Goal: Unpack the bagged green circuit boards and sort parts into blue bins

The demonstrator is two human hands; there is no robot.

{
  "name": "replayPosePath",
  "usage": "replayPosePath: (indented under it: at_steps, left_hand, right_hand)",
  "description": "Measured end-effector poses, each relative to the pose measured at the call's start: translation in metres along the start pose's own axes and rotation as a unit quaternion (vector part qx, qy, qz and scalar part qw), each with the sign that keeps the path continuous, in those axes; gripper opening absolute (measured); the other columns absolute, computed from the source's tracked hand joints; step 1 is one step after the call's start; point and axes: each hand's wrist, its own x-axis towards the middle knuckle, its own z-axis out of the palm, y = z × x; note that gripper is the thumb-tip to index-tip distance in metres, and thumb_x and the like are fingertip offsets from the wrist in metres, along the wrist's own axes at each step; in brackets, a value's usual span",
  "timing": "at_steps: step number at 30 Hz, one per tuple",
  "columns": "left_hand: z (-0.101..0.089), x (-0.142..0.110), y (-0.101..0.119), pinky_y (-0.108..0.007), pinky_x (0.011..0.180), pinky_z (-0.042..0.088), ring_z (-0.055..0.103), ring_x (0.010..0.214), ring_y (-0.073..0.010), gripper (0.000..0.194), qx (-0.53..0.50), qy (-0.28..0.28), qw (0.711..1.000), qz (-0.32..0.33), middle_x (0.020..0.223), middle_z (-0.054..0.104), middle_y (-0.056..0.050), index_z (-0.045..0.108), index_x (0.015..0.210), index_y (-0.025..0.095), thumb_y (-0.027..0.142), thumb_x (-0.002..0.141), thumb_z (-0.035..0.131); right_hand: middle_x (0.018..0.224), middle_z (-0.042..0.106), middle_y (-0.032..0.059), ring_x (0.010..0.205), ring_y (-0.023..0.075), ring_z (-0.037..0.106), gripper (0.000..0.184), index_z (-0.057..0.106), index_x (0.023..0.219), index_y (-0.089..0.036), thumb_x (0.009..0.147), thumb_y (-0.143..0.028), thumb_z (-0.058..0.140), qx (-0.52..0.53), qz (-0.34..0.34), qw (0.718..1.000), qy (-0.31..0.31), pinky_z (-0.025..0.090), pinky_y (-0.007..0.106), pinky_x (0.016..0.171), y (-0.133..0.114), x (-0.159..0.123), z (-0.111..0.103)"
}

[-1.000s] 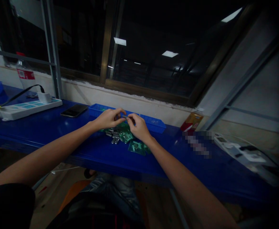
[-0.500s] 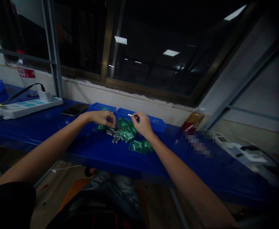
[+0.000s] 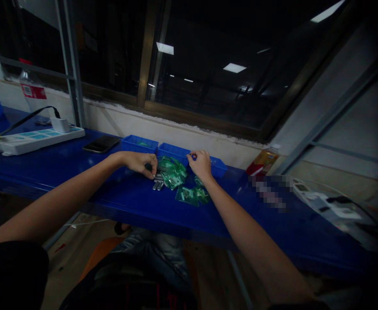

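My left hand (image 3: 141,163) is over the left side of the pile, thumb and forefinger closed at the small silver metal pieces (image 3: 158,185). Whether a piece is between those fingertips I cannot make out. Small green plastic bags (image 3: 173,174) lie heaped just right of the metal pieces, and some appear to hold small parts. More green bags (image 3: 189,196) lie nearer the front edge. My right hand (image 3: 201,165) is raised in front of the right blue bin (image 3: 217,165), its fingers pinched; what they hold is too small to name.
Another blue bin (image 3: 139,143) stands to the left, with something green inside. A phone (image 3: 101,144), a white power strip (image 3: 43,140) and a bottle (image 3: 33,92) are farther left. A red and yellow carton (image 3: 262,162) and a white device (image 3: 324,204) sit at the right.
My right hand has moved slightly right, and the silver piece seen in its fingers earlier no longer shows. My left fingertips have moved down to the metal pieces. The view has shifted a little.
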Motion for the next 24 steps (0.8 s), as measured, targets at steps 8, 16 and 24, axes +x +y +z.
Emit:
replayPosePath:
  at_steps: [8, 16, 24]
  left_hand:
    - [0.002, 0.005, -0.015, -0.024, 0.063, 0.042, 0.058, 0.067, -0.0133, 0.027, -0.063, 0.157, 0.984, -0.048, 0.079, 0.063, -0.006, 0.055, 0.092, 0.011, 0.034, 0.082, 0.044]
    - [0.015, 0.017, -0.019, -0.025, 0.063, 0.041, 0.057, 0.067, -0.0142, 0.027, 0.007, 0.262, 0.964, -0.047, 0.073, 0.063, -0.006, 0.056, 0.095, 0.011, 0.033, 0.080, 0.048]
    - [0.018, 0.019, -0.012, -0.026, 0.065, 0.043, 0.059, 0.072, -0.0150, 0.025, -0.012, 0.283, 0.958, -0.031, 0.078, 0.063, -0.005, 0.053, 0.100, 0.013, 0.026, 0.079, 0.051]
  right_hand:
    - [0.081, 0.060, 0.0087, 0.084, 0.0228, 0.050, 0.024, 0.068, 0.083, -0.018, 0.078, -0.033, 0.050, -0.003, 0.010, 1.000, -0.026, 0.038, 0.038, 0.080, 0.008, 0.001, 0.005]
    - [0.085, 0.058, 0.0101, 0.090, 0.0248, 0.047, 0.028, 0.070, 0.088, -0.021, 0.081, -0.036, 0.047, -0.040, 0.014, 0.997, -0.057, 0.037, 0.039, 0.080, 0.005, 0.001, 0.000]
    - [0.080, 0.057, 0.0069, 0.085, 0.0231, 0.049, 0.024, 0.066, 0.093, -0.020, 0.081, -0.033, 0.050, 0.031, -0.088, 0.995, -0.044, 0.039, 0.037, 0.079, -0.033, -0.009, -0.018]
